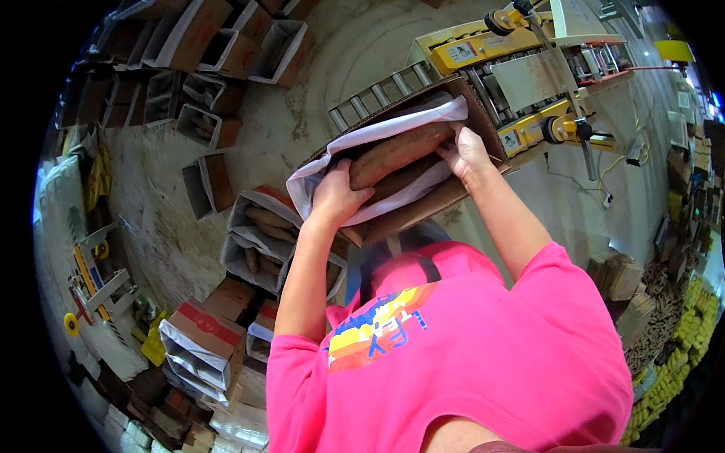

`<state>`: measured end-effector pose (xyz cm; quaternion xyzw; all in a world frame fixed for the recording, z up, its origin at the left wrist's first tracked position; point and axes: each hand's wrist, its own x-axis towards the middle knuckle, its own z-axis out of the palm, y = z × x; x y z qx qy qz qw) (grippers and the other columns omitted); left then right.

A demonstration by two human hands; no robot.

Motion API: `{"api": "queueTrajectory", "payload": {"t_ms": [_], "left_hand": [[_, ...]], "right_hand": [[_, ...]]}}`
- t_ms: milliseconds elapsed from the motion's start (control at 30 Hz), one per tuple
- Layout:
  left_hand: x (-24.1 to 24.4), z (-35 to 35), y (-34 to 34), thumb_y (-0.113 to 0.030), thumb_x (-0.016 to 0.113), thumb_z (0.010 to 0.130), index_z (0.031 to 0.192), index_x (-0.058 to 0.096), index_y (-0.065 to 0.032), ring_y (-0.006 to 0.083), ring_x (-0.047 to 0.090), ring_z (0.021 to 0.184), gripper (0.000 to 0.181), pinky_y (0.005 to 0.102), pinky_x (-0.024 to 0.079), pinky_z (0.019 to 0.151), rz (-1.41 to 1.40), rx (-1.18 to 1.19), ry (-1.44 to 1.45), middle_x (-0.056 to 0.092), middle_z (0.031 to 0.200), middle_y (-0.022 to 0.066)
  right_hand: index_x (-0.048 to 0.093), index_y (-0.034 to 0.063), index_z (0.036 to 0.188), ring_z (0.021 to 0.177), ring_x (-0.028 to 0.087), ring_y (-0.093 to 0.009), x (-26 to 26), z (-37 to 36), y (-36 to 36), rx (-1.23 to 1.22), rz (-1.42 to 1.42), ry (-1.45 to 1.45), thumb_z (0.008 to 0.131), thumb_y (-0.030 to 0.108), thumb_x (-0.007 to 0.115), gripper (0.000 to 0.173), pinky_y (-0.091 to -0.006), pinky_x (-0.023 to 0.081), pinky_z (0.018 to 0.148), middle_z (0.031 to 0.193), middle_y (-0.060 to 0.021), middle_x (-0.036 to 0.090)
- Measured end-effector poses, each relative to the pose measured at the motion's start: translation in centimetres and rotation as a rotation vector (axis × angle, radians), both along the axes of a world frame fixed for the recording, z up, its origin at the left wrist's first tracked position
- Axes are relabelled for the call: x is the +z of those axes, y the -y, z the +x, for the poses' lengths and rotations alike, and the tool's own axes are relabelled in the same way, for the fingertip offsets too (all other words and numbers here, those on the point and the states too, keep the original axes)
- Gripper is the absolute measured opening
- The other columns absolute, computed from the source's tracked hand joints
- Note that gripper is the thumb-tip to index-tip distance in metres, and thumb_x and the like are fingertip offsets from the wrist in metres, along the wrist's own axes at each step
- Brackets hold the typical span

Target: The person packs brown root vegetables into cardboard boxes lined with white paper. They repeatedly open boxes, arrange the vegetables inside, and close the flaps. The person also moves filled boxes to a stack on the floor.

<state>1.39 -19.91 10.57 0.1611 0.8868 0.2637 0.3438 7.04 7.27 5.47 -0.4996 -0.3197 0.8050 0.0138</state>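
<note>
A cardboard box [419, 218] lined with white sheeting [396, 119] stands open in front of me, at the end of a roller conveyor. Inside lies a long, thick, brown root vegetable [399, 153], with another one [396, 184] partly hidden beneath it. My left hand [340, 195] grips the near-left end of the upper root, thumb and fingers around it. At its far-right end, my right hand [465, 152] has its fingers on the tip, inside the box.
Beyond the box runs the roller conveyor [380, 94] into a yellow-sided carton-sealing machine [470, 51]. Lined boxes of roots [266, 226] stand at the left, with more boxes [283, 54] at the upper left. A cable [603, 181] lies on the floor at the right.
</note>
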Motion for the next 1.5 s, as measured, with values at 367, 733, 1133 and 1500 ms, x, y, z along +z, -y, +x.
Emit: {"api": "queueTrajectory", "payload": {"t_ms": [367,733,1133,1500], "left_hand": [[5.1,1.2,-1.5,-0.023,0.082,0.069,0.119,0.061,-0.0038,0.0381,0.067,0.097,0.057,0.047,0.056,0.081,-0.097,0.014,-0.477,0.065,0.11,0.0174],[6.1,1.1,-1.0,-0.016,0.073,0.07,0.127,0.061,-0.0019,0.0292,0.066,0.103,0.059,0.0399,0.057,0.08,-0.27,-0.064,-0.666,0.065,0.115,0.0117],[-6.4,-1.3,-3.8,-0.009,0.06,0.09,0.145,0.05,-0.0073,0.0432,0.049,0.133,0.056,0.0489,0.046,0.108,-0.162,-0.207,-0.461,0.047,0.147,0.0198],[-7.0,-2.8,-4.7,-0.008,0.061,0.089,0.128,0.057,-0.0011,0.0487,0.048,0.128,0.04,0.0484,0.053,0.101,-0.338,-0.188,-0.506,0.046,0.139,0.0217]], "right_hand": [[0.067,0.0016,0.126,0.108,0.06,-0.016,-1.0,-0.5,-0.4,0.196,0.77,-0.036,0.093,0.021,0.074,0.038,-0.0291,0.045,0.096,0.119,-0.0032,0.068],[0.067,0.0019,0.104,0.09,0.067,-0.046,0.3,-2.6,-2.8,0.563,1.575,0.089,0.09,0.024,0.073,0.027,-0.0491,0.054,0.077,0.091,-0.026,0.069],[0.063,0.0031,0.091,0.069,0.064,-0.039,1.7,-1.5,-4.3,0.537,1.639,-0.14,0.09,0.012,0.069,0.011,-0.0429,0.052,0.066,0.076,-0.0208,0.065],[0.063,0.0009,0.089,0.068,0.065,-0.025,2.1,-1.0,-3.2,0.442,1.333,-0.218,0.088,0.007,0.065,0.007,-0.0364,0.053,0.068,0.076,-0.0152,0.065]]}}
